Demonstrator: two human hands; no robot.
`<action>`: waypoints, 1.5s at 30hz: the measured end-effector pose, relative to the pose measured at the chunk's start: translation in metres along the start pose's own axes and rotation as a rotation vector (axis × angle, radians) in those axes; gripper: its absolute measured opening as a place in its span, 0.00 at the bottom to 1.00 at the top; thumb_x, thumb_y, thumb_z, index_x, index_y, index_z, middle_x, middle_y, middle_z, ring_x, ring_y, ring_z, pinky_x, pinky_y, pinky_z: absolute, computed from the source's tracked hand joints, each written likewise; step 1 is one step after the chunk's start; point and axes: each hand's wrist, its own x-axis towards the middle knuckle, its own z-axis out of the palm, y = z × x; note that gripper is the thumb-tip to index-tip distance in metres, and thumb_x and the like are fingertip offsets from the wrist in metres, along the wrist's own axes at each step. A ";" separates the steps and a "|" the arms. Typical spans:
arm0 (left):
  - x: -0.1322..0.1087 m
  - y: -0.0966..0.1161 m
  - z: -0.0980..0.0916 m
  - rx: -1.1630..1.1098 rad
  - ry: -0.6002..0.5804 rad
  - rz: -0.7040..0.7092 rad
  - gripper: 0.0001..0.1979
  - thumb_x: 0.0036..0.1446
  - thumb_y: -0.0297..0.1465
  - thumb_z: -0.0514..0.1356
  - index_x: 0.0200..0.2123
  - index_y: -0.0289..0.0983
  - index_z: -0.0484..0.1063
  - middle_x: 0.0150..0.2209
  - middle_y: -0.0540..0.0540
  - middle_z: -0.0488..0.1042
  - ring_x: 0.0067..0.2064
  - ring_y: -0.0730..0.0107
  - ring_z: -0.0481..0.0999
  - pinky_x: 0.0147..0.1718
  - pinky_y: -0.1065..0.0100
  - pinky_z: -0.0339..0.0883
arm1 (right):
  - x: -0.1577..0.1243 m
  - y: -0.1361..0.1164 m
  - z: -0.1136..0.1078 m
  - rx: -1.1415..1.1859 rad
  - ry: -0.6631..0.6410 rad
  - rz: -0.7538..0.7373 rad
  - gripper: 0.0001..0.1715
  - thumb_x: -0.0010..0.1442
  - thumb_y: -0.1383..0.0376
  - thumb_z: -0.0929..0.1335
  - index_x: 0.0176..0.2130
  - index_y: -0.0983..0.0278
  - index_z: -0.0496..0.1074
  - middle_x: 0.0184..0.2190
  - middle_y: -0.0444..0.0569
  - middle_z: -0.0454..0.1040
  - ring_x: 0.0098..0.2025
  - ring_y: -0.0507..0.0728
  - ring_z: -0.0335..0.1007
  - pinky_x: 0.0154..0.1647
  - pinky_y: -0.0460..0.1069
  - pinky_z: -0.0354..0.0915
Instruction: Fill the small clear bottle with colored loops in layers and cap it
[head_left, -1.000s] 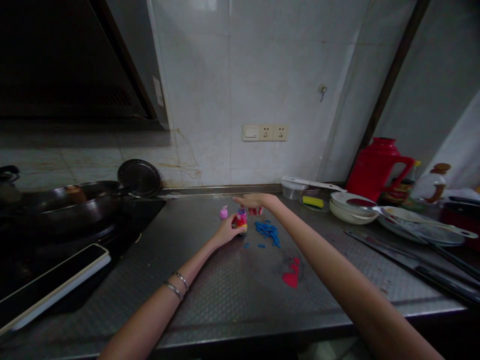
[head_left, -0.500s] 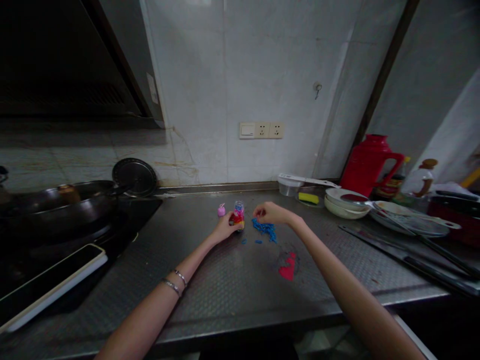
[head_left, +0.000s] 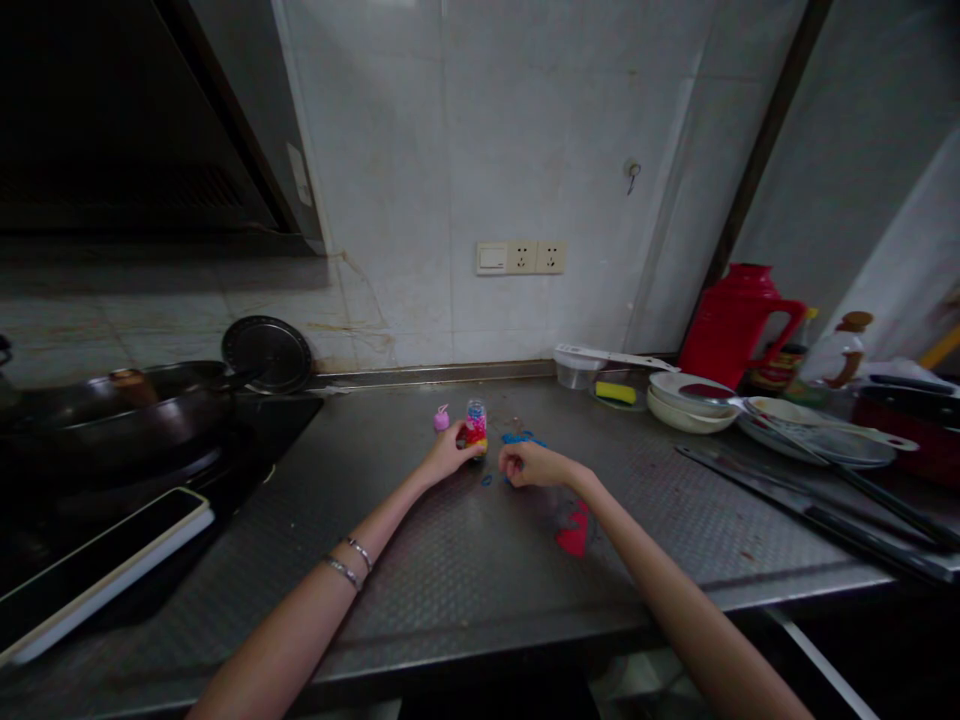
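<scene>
My left hand (head_left: 448, 453) is wrapped round a small clear bottle (head_left: 476, 412), which stands upright on the metal counter. Bands of red, pink, yellow and blue show inside it, and its mouth is uncovered. Just left of the bottle sits a pink cap (head_left: 441, 418) with a loop on top. My right hand (head_left: 529, 466) is low over the counter, fingers pinched together; what they grip, if anything, is hidden. Behind that hand lies a partly covered pile of blue rubber bands (head_left: 523, 438). One loose blue band (head_left: 487, 480) rests between my hands. Nearer me is a red paper scrap (head_left: 574, 532).
To the left are a wok (head_left: 120, 410) on the stove and a phone-like device (head_left: 105, 570). On the right stand bowls (head_left: 691, 410), a red thermos (head_left: 727, 325), a yellow sponge (head_left: 615, 393) and long black tongs (head_left: 795, 505). A steel counter (head_left: 420, 590) stretches between.
My right hand has moved down toward me from the blue pile's far left edge and now covers the near part of it. The left hand keeps its hold on the bottle.
</scene>
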 end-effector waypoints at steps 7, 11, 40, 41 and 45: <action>0.001 -0.003 0.000 -0.001 -0.001 0.014 0.21 0.46 0.35 0.63 0.42 0.32 0.64 0.39 0.42 0.71 0.39 0.66 0.72 0.41 0.64 0.66 | 0.010 -0.014 0.010 -0.016 0.085 -0.099 0.16 0.43 0.74 0.65 0.36 0.66 0.71 0.29 0.45 0.71 0.29 0.50 0.65 0.30 0.43 0.61; 0.001 -0.001 0.000 0.023 0.004 0.001 0.22 0.45 0.37 0.63 0.42 0.32 0.64 0.38 0.43 0.71 0.38 0.66 0.72 0.39 0.64 0.66 | 0.015 -0.011 0.011 -0.073 0.096 -0.125 0.18 0.44 0.69 0.68 0.39 0.66 0.73 0.32 0.47 0.72 0.30 0.51 0.66 0.31 0.44 0.61; -0.002 -0.003 0.000 0.015 -0.006 0.025 0.20 0.47 0.37 0.61 0.42 0.33 0.65 0.37 0.45 0.71 0.36 0.69 0.71 0.37 0.67 0.65 | 0.037 -0.047 -0.081 0.166 0.335 -0.136 0.13 0.42 0.73 0.63 0.33 0.68 0.69 0.22 0.43 0.71 0.23 0.49 0.65 0.24 0.43 0.61; -0.002 -0.003 0.000 0.014 -0.009 0.029 0.19 0.47 0.37 0.61 0.42 0.33 0.65 0.37 0.45 0.71 0.36 0.69 0.71 0.37 0.67 0.65 | 0.042 -0.051 -0.085 0.133 0.343 -0.154 0.13 0.42 0.74 0.63 0.33 0.68 0.69 0.22 0.43 0.70 0.23 0.48 0.64 0.24 0.43 0.61; -0.002 -0.001 0.000 0.002 -0.012 0.038 0.19 0.47 0.35 0.62 0.41 0.34 0.65 0.38 0.45 0.71 0.37 0.69 0.71 0.38 0.66 0.65 | 0.060 -0.065 -0.089 -0.037 0.323 -0.217 0.12 0.42 0.75 0.64 0.31 0.69 0.71 0.22 0.43 0.69 0.24 0.47 0.63 0.26 0.42 0.59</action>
